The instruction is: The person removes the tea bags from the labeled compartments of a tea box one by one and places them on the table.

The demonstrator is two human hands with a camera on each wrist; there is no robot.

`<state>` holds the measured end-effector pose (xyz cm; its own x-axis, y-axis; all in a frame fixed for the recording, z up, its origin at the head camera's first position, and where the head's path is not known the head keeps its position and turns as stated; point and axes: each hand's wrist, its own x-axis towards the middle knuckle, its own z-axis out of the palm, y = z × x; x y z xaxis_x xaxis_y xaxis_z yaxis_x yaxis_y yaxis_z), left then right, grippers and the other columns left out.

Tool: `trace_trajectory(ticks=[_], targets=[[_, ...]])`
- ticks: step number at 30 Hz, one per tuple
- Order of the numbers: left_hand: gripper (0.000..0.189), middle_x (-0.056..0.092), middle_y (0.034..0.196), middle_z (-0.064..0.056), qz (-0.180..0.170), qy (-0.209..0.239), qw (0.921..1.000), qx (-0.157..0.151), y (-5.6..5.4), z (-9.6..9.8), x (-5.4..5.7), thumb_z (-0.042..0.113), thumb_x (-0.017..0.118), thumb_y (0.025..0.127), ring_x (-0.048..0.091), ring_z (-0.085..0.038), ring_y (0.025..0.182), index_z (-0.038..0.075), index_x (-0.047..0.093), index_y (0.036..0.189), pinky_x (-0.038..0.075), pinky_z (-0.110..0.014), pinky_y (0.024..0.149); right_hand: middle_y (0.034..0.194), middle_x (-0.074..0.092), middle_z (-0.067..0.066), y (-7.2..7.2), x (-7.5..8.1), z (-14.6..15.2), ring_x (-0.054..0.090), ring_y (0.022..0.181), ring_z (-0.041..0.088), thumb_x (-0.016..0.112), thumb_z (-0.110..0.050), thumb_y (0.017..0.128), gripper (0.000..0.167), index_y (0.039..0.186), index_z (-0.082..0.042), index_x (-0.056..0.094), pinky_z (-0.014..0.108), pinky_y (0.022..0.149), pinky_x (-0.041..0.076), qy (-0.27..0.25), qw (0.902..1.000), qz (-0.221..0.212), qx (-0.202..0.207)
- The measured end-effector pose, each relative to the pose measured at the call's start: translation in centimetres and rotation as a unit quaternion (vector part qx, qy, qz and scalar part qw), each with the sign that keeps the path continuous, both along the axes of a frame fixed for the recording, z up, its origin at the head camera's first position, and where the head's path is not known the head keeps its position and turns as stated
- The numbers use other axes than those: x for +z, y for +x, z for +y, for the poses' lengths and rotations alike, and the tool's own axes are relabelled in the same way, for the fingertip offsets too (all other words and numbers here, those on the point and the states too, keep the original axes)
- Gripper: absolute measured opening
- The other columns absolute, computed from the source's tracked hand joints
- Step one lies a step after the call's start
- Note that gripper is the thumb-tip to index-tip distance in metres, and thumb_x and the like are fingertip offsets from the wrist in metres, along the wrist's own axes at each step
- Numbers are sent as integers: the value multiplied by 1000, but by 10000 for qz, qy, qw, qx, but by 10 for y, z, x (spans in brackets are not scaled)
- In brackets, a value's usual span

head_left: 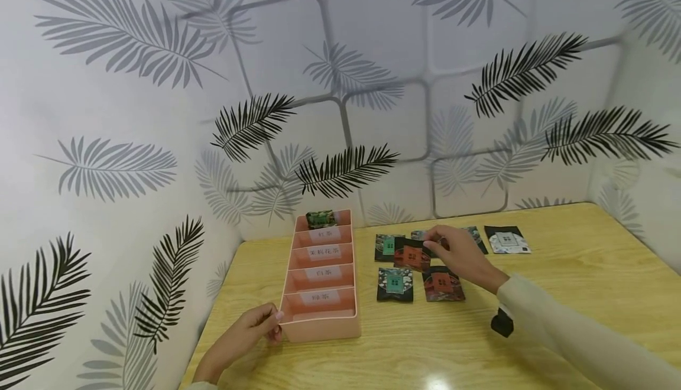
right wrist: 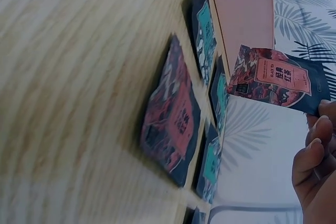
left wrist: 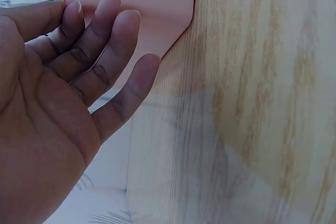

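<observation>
My right hand (head_left: 463, 254) pinches a black tea sachet (right wrist: 278, 78) with a red label by its dark edge, lifted above the table. Below it lies another red-label sachet (head_left: 444, 283), with a green-label sachet (head_left: 395, 285) to its left. My left hand (head_left: 250, 334) grips the front left corner of a pink compartment box (head_left: 319, 328) between thumb and index finger; its other fingers (left wrist: 126, 30) lie loosely bent by the front wall. Chinese labels mark the box's compartments. A green packet (head_left: 321, 219) lies in the rearmost one.
More sachets lie behind the right hand, among them a green-label one (head_left: 385, 248) and a white-label one (head_left: 508, 240) farther right. Everything stands on a wooden table (head_left: 564, 272). A leaf-patterned wall (head_left: 383, 136) rises along its back edge.
</observation>
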<state>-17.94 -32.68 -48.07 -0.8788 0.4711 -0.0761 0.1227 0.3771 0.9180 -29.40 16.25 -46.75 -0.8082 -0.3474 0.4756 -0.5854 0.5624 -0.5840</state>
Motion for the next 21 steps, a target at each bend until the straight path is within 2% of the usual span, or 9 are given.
trace_trajectory(ticks=[5, 10, 17, 21], targets=[[37, 63, 97, -26, -36, 21, 10000, -25, 0, -1, -1, 29, 44, 113, 67, -30, 89, -3, 55, 99, 59, -44, 81, 84, 66, -6, 5, -5, 11, 43, 55, 8, 68, -16, 102, 6, 106, -15, 71, 29, 55, 39, 51, 9999, 80, -142], [36, 63, 97, -29, 46, -50, 10000, -57, 0, -2, -1, 28, 44, 113, 67, -38, 89, -2, 55, 98, 59, -45, 81, 83, 67, -4, 10, -7, 21, 45, 55, 8, 67, -15, 102, 7, 108, -14, 71, 28, 54, 39, -124, 9998, 79, -153], [36, 63, 98, -32, 43, -52, 10000, -60, -1, -2, -1, 29, 44, 113, 67, -40, 89, -2, 55, 98, 59, -44, 81, 86, 69, -1, 17, -7, 38, 41, 50, 7, 66, -17, 103, 8, 108, -13, 71, 28, 50, 36, -157, 9992, -28, -372], [37, 63, 98, -32, 12, -33, 10000, -87, -2, -2, -1, 30, 44, 113, 67, -40, 90, -3, 55, 98, 59, -45, 81, 88, 70, 1, 20, -8, 50, 46, 52, 8, 66, -17, 104, 9, 109, -12, 71, 28, 50, 38, -161, 9985, -121, -505]])
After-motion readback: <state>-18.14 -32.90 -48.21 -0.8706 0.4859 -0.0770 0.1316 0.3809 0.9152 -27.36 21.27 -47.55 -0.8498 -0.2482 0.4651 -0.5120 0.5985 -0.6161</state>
